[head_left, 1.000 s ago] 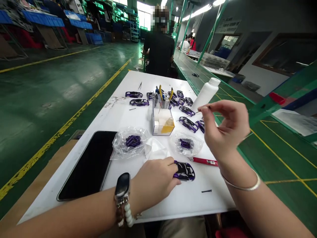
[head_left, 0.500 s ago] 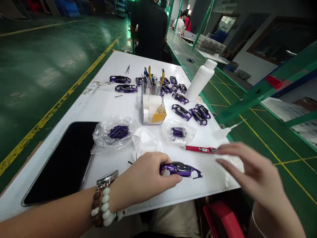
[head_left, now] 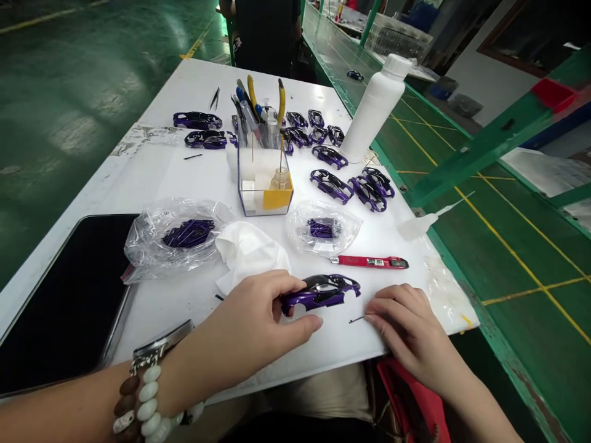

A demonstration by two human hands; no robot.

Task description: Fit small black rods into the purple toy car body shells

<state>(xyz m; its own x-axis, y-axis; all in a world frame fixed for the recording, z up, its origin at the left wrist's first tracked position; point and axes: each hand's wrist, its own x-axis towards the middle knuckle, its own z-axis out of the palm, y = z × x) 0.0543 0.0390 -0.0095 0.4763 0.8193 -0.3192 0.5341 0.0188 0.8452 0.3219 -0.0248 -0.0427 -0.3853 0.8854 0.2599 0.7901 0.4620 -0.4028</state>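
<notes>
The left hand (head_left: 252,307) has its fingers (head_left: 286,282) closed around the rear of a glossy purple-and-black model car shell (head_left: 320,293), which sits low and centre-right in the frame, just above the near edge of the white counter (head_left: 152,166). The right hand (head_left: 406,323) rests open, its fingers (head_left: 376,319) relaxed and gripping nothing, their tips just beside a thin black sliver (head_left: 356,319) lying on the counter. That sliver is the easiest thing to lose: a careless brush of the fingers could flick it away or off the near edge (on white it shows up, but on the floor it likely wouldn't). The shell's slender pillars look fragile, so a hard squeeze could snap them, and bare skin could smear the shiny finish. A red craft knife (head_left: 369,262) lies just beyond the shell, where a sideways swing could knock it or scratch the paint. Further right, a white dropper bottle (head_left: 415,226) stands near the counter's edge, where a stray elbow could tip it off. The clear bags of purple parts (head_left: 178,232) could spill if snagged.
</notes>
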